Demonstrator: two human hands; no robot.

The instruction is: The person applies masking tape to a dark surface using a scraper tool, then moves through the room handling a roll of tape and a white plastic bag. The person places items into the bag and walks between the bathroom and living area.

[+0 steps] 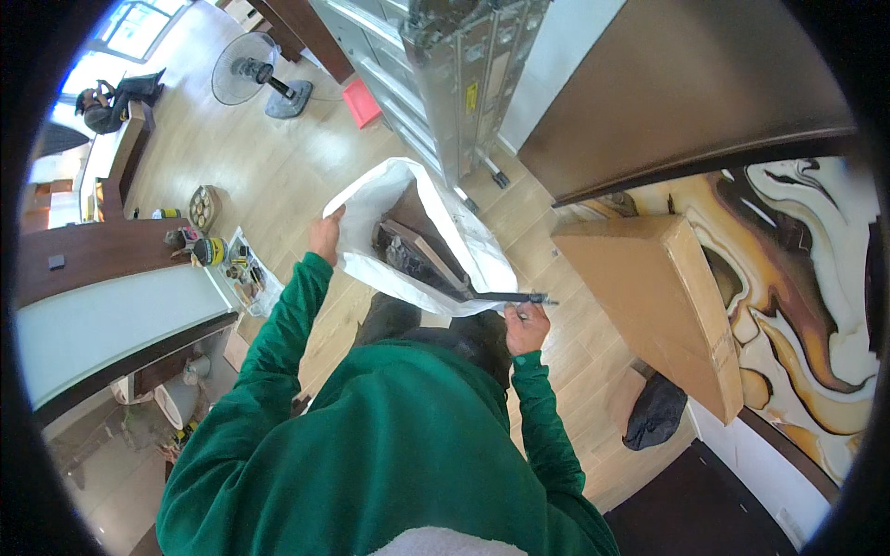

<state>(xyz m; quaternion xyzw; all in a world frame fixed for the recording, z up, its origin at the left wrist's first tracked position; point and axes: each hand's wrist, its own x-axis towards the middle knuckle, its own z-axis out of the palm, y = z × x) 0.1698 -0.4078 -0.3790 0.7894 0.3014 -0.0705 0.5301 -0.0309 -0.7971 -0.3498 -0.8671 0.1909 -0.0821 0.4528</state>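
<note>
In front of me a large white sack (363, 243) hangs with its mouth spread wide. My left hand (324, 236) is closed on the sack's left rim. At the near right corner my right hand (526, 328) is closed at the rim, its fingers just under a thin black rod (510, 297). The rod pokes out over the sack's edge, and its inner end lies in the sack; I cannot tell whether my fingers also touch it. Inside are flat brown board-like pieces (428, 252) and crumpled dark plastic (406, 259). The sack's bottom is hidden.
A folded metal ladder (436, 102) stands just beyond the sack. To the right a big cardboard box (649, 296) leans by a marbled panel (797, 278), near a black bag (655, 412). A fan (255, 69), a red item (362, 102) and a tool tray (248, 273) lie leftward. Another person (107, 107) sits far off.
</note>
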